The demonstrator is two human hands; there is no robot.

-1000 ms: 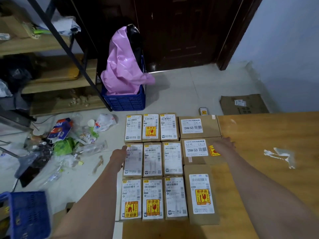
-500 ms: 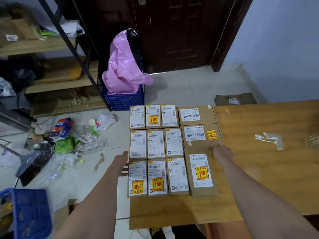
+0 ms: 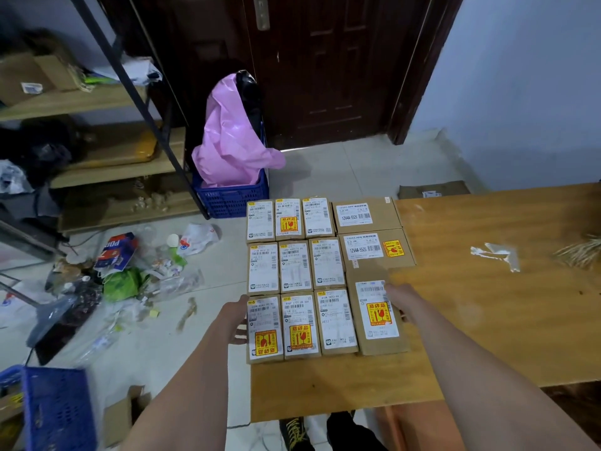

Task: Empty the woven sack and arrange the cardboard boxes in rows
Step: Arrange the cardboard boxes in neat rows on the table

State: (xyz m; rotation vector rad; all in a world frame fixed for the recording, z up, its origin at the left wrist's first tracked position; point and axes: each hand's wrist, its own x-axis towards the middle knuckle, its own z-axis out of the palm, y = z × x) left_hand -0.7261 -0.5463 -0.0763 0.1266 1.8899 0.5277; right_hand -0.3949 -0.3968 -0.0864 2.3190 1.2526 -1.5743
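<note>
Pressing in from both sides of the near row: left hand [image 3: 234,319] lies flat against the outer left edge of the nearest-left small box [image 3: 265,330], fingers straight, nothing clenched; right hand [image 3: 397,300] rests with straight fingers on the right edge of the large near box [image 3: 379,315], not wrapped around it. Both grips released, just pushing or touching.

Landmark = large near box. Two small boxes sit touching to its left, then the left-edge box. Beyond it, two more large boxes [image 3: 374,250], long axis across the desk, while the near one runs lengthwise away from the person. Beyond the small near row, two further rows of three small boxes [image 3: 296,266], long axes pointing away. All on the left end of the wooden desk [image 3: 487,320].

Key relation: the near row lies between the two hands, its line running left-right, so squeezing inward would likely close gaps. Each hand equally near its own end.

No woven sack clearly visible; probably already emptied. Floor litter [image 3: 130,275] well left of the boxes.
</note>
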